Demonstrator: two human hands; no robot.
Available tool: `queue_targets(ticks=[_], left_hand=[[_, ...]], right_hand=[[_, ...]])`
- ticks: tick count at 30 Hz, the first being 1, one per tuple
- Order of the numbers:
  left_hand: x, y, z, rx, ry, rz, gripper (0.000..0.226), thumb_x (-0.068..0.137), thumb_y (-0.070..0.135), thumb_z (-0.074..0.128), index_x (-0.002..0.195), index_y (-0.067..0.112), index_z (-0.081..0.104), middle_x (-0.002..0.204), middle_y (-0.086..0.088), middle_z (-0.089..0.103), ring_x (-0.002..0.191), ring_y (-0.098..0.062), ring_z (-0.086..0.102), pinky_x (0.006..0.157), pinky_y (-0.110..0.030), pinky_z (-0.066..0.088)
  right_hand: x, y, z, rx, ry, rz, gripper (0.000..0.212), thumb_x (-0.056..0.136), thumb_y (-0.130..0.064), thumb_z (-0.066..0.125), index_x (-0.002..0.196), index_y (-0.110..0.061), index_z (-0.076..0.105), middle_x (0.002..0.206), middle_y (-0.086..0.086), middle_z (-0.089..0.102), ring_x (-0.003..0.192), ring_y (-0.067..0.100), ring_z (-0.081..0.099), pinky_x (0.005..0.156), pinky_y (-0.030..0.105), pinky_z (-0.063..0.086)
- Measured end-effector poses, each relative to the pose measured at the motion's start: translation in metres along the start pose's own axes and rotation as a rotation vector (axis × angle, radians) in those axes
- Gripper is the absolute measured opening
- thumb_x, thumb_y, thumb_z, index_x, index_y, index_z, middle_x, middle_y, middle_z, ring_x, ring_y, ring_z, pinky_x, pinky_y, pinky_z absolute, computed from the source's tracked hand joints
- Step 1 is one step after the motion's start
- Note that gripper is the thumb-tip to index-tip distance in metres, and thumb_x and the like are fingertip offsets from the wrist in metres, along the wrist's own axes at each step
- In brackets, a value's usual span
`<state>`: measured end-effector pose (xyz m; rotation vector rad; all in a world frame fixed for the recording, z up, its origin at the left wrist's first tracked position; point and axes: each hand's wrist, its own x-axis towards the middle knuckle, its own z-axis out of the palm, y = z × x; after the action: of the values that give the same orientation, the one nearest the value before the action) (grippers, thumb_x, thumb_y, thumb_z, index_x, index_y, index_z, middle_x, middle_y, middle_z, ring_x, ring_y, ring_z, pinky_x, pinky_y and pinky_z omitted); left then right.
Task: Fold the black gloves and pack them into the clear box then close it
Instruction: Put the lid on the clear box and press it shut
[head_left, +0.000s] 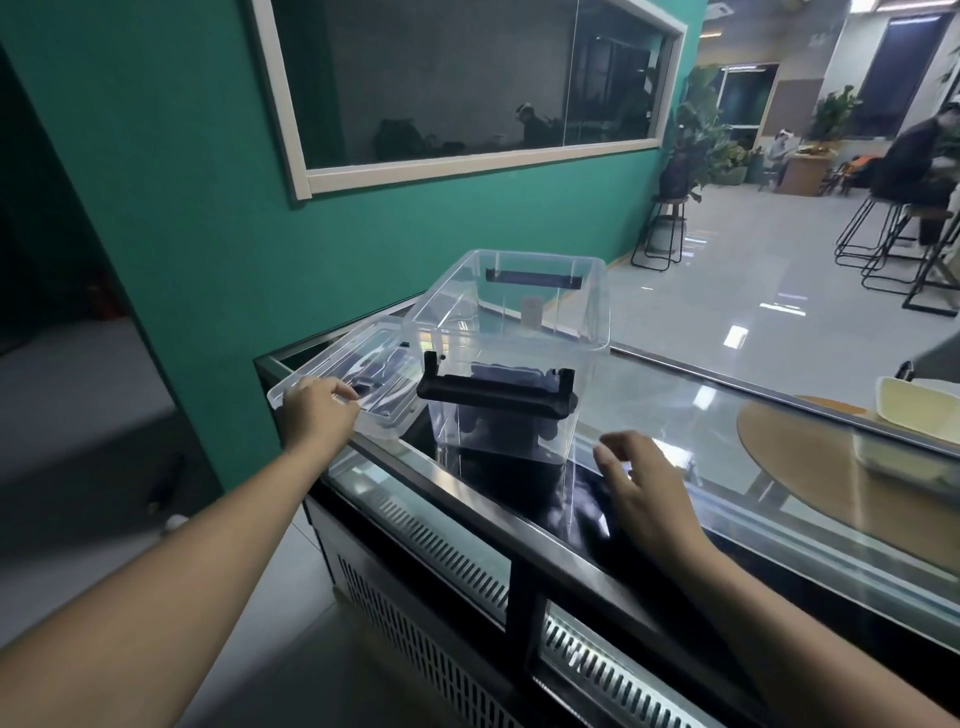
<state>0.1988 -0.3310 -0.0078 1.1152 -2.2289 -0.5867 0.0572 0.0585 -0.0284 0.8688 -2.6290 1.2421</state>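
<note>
The clear box (589, 317) stands open on a glass-topped counter, with a black latch handle (496, 397) on its near end and another at the far end. Dark folded black gloves (493, 431) lie at its bottom, seen through the wall. The clear lid (374, 353) lies flat just left of the box. My left hand (319, 413) grips the lid's near edge, fingers on top. My right hand (644, 486) hovers over the glass to the right of the box, fingers spread and holding nothing.
The glass counter top (675, 405) has a metal front edge, with vent grilles below. A round tan mat (795, 457) and pale trays (919, 410) sit at the far right. A teal wall is close on the left. Stools and seated people are far off at the right.
</note>
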Motion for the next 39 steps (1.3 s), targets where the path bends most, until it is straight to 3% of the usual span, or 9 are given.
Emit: queue_targets(ticks=[2,9,12,14,17,27,31,37,39], left_hand=[[-0.003,-0.004,0.002,-0.025,0.087,-0.052,0.005,0.090,0.024,0.076,0.094,0.025,0.075,0.133,-0.011,0.065,0.129,-0.039,0.055,0.105,-0.047,0.049],[-0.011,-0.019,0.014,-0.574,0.133,-0.608,0.080,0.083,0.032,0.090,0.140,0.010,0.039,0.134,-0.013,0.054,0.110,-0.034,0.061,0.096,-0.049,0.057],[-0.014,-0.017,0.017,-0.905,-0.003,-0.742,0.046,0.095,0.029,0.079,0.126,0.002,0.059,0.102,-0.012,0.071,0.077,-0.022,0.070,0.063,-0.034,0.058],[-0.015,-0.014,0.016,-1.011,-0.066,-0.744,0.020,0.102,0.023,0.069,0.102,0.002,0.067,0.091,-0.011,0.072,0.070,-0.018,0.069,0.052,-0.027,0.057],[-0.016,-0.016,0.013,-1.053,-0.064,-0.747,0.021,0.106,0.019,0.064,0.092,0.003,0.063,0.088,-0.011,0.071,0.069,-0.019,0.069,0.046,-0.023,0.059],[-0.003,-0.009,-0.024,-0.827,0.140,-0.677,0.037,0.109,0.035,0.046,0.109,0.004,0.066,0.083,-0.004,0.061,0.069,-0.024,0.059,0.067,-0.034,0.050],[0.000,0.004,-0.040,-0.717,0.207,-0.584,0.043,0.103,0.035,0.048,0.111,-0.002,0.068,0.101,-0.018,0.072,0.079,-0.028,0.060,0.070,-0.037,0.047],[-0.001,0.044,-0.071,-0.698,0.296,-0.376,0.018,0.099,0.017,0.063,0.112,0.004,0.062,0.107,-0.014,0.073,0.063,-0.009,0.053,0.045,-0.020,0.048],[0.000,0.054,-0.082,-0.690,0.320,-0.295,0.023,0.098,0.019,0.067,0.114,0.007,0.055,0.107,-0.010,0.070,0.067,-0.013,0.059,0.056,-0.025,0.052]], right_hand=[[0.001,0.003,0.004,-0.024,-0.003,0.014,0.026,0.106,-0.034,0.061,0.124,-0.017,0.068,0.124,0.002,0.068,0.121,0.021,0.061,0.104,0.040,0.048],[0.003,0.006,0.011,-0.129,-0.028,0.000,0.033,0.102,-0.042,0.062,0.126,-0.019,0.066,0.127,-0.001,0.066,0.123,0.018,0.057,0.097,0.030,0.040],[0.003,0.008,0.010,-0.128,-0.018,-0.006,0.032,0.102,-0.041,0.063,0.125,-0.019,0.067,0.125,-0.001,0.067,0.121,0.019,0.058,0.098,0.033,0.043],[0.004,0.008,0.011,-0.123,-0.008,-0.007,0.032,0.102,-0.041,0.063,0.124,-0.019,0.067,0.124,-0.001,0.067,0.121,0.018,0.058,0.099,0.034,0.045],[0.004,0.009,0.012,-0.136,-0.007,-0.017,0.032,0.102,-0.041,0.064,0.124,-0.019,0.067,0.123,-0.002,0.067,0.119,0.018,0.059,0.100,0.035,0.046],[0.005,0.011,0.012,-0.128,0.003,-0.038,0.031,0.101,-0.043,0.063,0.121,-0.020,0.067,0.121,-0.003,0.068,0.115,0.018,0.061,0.101,0.038,0.050],[0.005,0.012,0.012,-0.126,0.005,-0.043,0.029,0.101,-0.042,0.064,0.120,-0.020,0.067,0.117,-0.006,0.065,0.114,0.016,0.060,0.097,0.034,0.048],[0.005,0.016,0.013,-0.114,0.004,-0.081,0.028,0.094,-0.044,0.076,0.112,-0.024,0.066,0.106,-0.012,0.060,0.108,0.014,0.059,0.092,0.033,0.047],[0.004,0.016,0.013,-0.113,0.009,-0.090,0.029,0.093,-0.044,0.077,0.111,-0.024,0.067,0.105,-0.010,0.062,0.107,0.015,0.059,0.092,0.033,0.048]])
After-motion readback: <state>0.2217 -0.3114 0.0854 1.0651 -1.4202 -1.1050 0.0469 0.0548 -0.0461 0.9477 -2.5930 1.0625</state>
